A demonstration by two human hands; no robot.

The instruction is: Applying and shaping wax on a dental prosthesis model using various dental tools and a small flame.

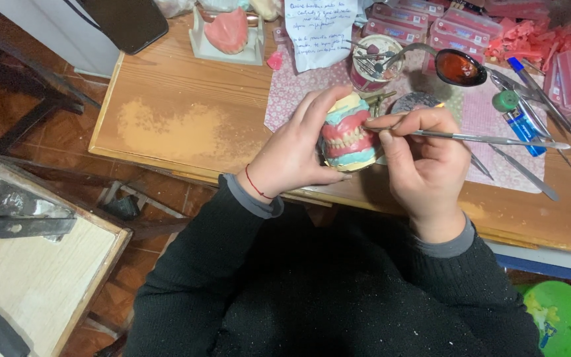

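Head view, only one. Left hand wrapped around a denture model, fingers curled over its top and thumb under, gripping it just above the near table edge; red string at that wrist. The model: pink glossy wax gums with a row of small off-white teeth, sandwiched between pale blue and cream plaster bases, chunky rounded shape. Right hand pinches a thin metal wax instrument, fingers pressed together round the shaft, tip touching the pink wax at the model's right side; long shiny handle sticks out to the right. Wooden table, worn matte top with a pale dusty patch, straight front edge; its left half is the open part. Right half crowded: floral patterned mat, more slim steel tools lying loose on it, blue lighter with green cap just beside them, a spoon with dark amber liquid in the bowl, a round cup holding small tools. Behind: handwritten paper sheet, a second pink wax denture on a white stand, stacked pink tooth cards along the far edge. Black sleeves fill the bottom. Lower left, a separate light board with dark metal tools, well apart from the hands.
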